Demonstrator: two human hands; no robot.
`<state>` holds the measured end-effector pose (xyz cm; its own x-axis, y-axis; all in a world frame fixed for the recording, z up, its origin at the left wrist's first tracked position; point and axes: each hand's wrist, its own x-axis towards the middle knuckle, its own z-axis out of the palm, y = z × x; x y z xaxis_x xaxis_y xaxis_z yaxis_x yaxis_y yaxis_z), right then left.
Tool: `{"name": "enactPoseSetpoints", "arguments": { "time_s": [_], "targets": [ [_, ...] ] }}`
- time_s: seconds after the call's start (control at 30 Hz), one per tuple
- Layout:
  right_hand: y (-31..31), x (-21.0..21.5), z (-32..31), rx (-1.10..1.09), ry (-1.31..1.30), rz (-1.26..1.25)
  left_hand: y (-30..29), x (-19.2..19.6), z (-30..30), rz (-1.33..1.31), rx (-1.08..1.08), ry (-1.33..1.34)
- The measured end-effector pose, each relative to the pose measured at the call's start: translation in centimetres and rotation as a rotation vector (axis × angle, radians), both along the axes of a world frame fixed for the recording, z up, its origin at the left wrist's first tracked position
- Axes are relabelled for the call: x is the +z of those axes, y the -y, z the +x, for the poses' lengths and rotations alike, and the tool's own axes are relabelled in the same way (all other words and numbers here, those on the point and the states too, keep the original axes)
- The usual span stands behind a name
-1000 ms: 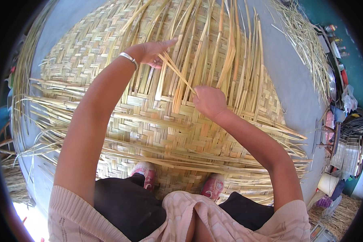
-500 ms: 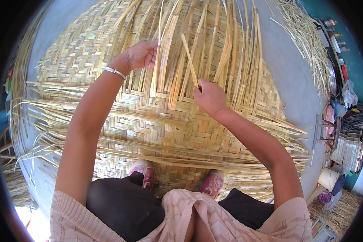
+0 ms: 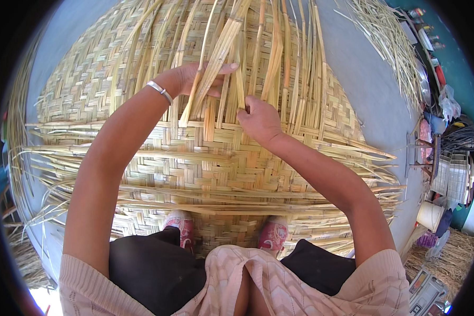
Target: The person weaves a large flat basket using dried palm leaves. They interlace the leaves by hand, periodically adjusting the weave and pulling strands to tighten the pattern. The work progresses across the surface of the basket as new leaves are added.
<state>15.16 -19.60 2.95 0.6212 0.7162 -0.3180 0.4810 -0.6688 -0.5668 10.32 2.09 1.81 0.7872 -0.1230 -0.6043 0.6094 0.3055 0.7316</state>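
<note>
In the head view, the woven mat (image 3: 247, 174) spreads over the floor (image 3: 347, 68), with both shoes (image 3: 273, 234) on its near part. Above the mat's middle, the left hand (image 3: 188, 78) reaches under raised strips (image 3: 218, 58), which cross its fingers; whether those fingers grip, I cannot tell. Nearer the mat's right side, the right hand (image 3: 262, 122) pinches one upright strip (image 3: 240, 87) between thumb and fingers, just beside the left. A sharp bend could split this strip; neighbours lying so close could tangle or be lifted in the wrong order, spoiling the mat's weave.
</note>
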Motion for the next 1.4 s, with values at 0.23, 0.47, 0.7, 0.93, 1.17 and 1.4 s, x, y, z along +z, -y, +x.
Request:
{"name": "enactPoseSetpoints", "arguments": {
  "time_s": [0.23,0.47,0.7,0.93,1.17,1.4],
  "targets": [
    [0.1,-1.0,0.3,-0.078,-0.061,0.075,0.3,-1.4,0.3,-0.099,0.029,0.053],
    [0.2,-1.8,0.7,-0.069,-0.056,0.087,0.6,-1.1,-0.2,-0.157,0.124,0.036],
    [-0.5,-0.5,2.0,0.25,-0.006,-0.013,0.1,-0.4,-0.7,-0.013,0.145,0.071],
    [-0.8,0.1,2.5,0.352,-0.043,-0.053,-0.2,0.5,-1.5,0.028,0.399,0.257],
    [-1.6,-0.7,3.9,0.455,-0.165,-0.194,-1.5,0.3,-4.5,0.184,0.644,0.196],
    [-1.9,-1.8,4.1,0.408,-0.269,-0.212,1.0,-1.9,-12.3,0.358,0.838,-0.046]
  ]
}}
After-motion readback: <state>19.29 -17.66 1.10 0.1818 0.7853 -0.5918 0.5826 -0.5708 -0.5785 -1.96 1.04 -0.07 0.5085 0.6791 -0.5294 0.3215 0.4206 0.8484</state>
